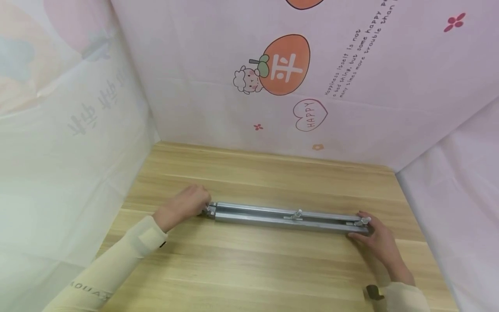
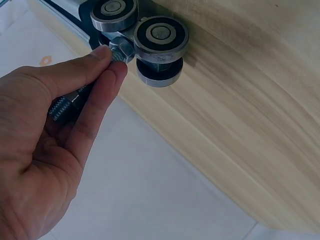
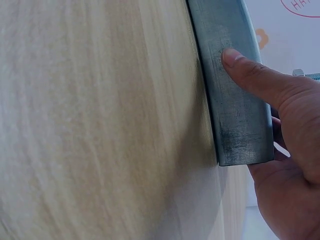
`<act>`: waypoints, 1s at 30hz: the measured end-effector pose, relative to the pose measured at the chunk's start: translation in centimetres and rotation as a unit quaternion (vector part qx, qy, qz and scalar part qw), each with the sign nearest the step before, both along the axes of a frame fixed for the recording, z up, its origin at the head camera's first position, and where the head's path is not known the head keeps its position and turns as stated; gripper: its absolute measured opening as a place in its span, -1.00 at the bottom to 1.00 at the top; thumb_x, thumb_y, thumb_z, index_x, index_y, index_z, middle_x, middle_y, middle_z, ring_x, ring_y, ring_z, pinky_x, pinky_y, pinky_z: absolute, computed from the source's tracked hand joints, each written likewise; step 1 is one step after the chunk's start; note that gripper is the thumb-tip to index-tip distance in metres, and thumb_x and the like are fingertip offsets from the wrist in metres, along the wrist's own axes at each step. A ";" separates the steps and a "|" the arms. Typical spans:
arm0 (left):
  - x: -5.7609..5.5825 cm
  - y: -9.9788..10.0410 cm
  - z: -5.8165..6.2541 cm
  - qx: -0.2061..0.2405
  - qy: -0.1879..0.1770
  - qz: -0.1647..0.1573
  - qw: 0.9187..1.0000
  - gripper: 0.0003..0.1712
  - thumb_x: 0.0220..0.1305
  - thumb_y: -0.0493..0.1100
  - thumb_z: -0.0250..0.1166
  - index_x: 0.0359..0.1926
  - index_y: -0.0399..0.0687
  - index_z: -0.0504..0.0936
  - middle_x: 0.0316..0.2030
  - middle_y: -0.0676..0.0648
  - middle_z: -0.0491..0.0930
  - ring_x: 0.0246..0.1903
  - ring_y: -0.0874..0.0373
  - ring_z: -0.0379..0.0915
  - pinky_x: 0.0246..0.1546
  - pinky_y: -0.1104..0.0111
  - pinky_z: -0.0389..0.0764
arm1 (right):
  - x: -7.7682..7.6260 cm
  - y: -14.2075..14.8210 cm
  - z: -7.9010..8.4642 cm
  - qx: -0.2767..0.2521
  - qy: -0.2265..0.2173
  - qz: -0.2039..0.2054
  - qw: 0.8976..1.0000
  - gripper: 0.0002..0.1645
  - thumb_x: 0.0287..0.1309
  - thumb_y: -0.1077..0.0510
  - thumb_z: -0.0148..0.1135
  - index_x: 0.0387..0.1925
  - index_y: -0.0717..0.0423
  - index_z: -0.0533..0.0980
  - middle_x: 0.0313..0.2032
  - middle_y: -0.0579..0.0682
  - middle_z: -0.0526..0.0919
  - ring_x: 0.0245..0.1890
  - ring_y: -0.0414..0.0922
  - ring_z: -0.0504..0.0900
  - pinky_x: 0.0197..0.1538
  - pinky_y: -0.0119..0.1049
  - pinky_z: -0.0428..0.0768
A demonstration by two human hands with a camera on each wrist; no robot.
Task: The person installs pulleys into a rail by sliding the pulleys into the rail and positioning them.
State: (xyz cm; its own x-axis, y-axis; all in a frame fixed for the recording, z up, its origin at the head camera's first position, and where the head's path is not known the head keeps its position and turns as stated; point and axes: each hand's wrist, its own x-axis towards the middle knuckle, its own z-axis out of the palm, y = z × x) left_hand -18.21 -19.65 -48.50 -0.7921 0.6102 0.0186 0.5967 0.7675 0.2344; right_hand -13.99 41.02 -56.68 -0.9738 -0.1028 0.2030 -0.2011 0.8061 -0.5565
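Observation:
A long grey metal track (image 1: 253, 219) with a slot along its top lies on the wooden table. At its left end my left hand (image 1: 189, 203) pinches the bolt (image 2: 121, 49) of a roller carriage (image 2: 161, 34) between thumb and fingertips. The carriage's round wheels with black faces show outside the track end in the left wrist view. My right hand (image 1: 378, 240) grips the right end of the track, its thumb (image 3: 245, 65) pressed on the side wall. Two upright bolts stand in the slot: a middle bolt (image 1: 297, 214) and a right bolt (image 1: 364, 222) beside the right hand.
The wood-grain table (image 1: 273, 268) reaches back to a pale printed cloth wall (image 1: 206, 108). More cloth hangs at the left side (image 1: 78, 173) and the right side (image 1: 460, 195).

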 end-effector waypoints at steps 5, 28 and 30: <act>0.2 0.5 0.0 0.012 -0.001 -0.009 1.000 -0.53 0.09 -0.57 0.28 -0.68 0.07 0.44 -0.64 0.15 0.40 -0.60 0.29 0.18 -0.59 0.47 0.34 | -0.1 0.0 0.0 0.002 0.002 0.000 1.000 -0.02 -0.18 0.19 0.74 0.32 0.32 0.49 0.29 0.49 0.51 0.23 0.56 0.46 0.21 0.51 0.38; 0.6 2.3 -0.3 0.025 0.011 -0.015 1.000 -0.57 0.12 -0.54 0.27 -0.67 0.03 0.47 -0.65 0.12 0.39 -0.62 0.28 0.19 -0.62 0.46 0.35 | 0.0 -0.1 0.1 0.001 -0.002 -0.004 1.000 -0.02 -0.19 0.18 0.75 0.31 0.32 0.49 0.29 0.47 0.52 0.23 0.55 0.46 0.22 0.51 0.38; 0.6 2.5 -0.3 0.025 0.009 -0.012 1.000 -0.57 0.13 -0.53 0.26 -0.67 0.03 0.47 -0.65 0.13 0.38 -0.62 0.27 0.19 -0.63 0.45 0.35 | 0.1 -0.1 0.2 0.000 -0.003 -0.004 1.000 -0.01 -0.19 0.19 0.75 0.32 0.33 0.49 0.29 0.48 0.52 0.23 0.56 0.46 0.23 0.51 0.37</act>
